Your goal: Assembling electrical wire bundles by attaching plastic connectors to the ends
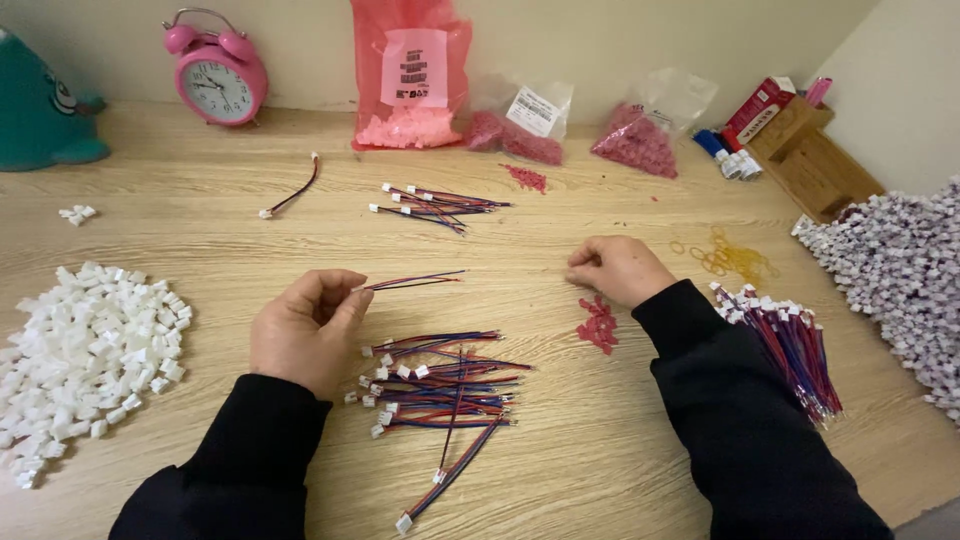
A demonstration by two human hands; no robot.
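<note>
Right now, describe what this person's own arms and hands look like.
Both arms wear long black sleeves of soft, plain fabric reaching the wrists. The left hand and right hand are bare: no gloves, rings or watch visible. No markings show on the sleeves.

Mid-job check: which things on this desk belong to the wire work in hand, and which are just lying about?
In use:
left hand pinching a red-and-blue wire pair
right hand beside the small red connectors
loose wire pile
white connector heap

Lying about:
pink alarm clock
teal toy
wooden box
</note>
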